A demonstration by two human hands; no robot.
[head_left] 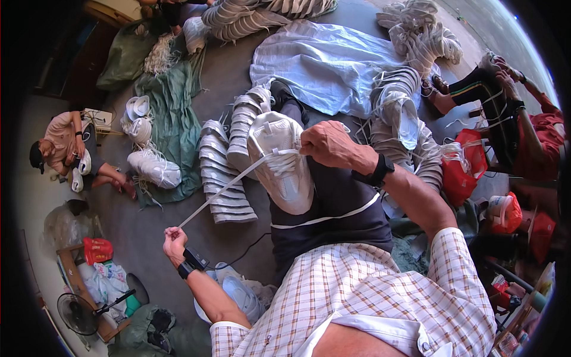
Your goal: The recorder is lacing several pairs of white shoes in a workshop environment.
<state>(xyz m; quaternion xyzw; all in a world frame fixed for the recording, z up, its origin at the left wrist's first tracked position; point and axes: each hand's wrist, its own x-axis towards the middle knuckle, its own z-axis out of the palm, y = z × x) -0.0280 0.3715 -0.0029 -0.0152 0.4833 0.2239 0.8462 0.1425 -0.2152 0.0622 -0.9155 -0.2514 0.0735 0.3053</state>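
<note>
A white sneaker (281,169) rests on my dark-clad lap, its toe toward me and its tongue away. From its upper rows a flat white shoelace (229,184) runs taut out to the left. My left hand (174,245) pinches that lace well away from the shoe. Closed at the sneaker's right eyelet edge, my right hand (336,146) grips the lace where it crosses the upper; its fingertips are partly hidden. A white strand (327,218) curves across my lap below the toe.
Nested stacks of shoe uppers (226,178) lie on the floor ahead, with more stacks (398,101) at right. A pale blue sheet (324,65) spreads beyond. Two people sit working, left (62,149) and right (535,128). A red bag (467,166) and a fan (77,313) stand nearby.
</note>
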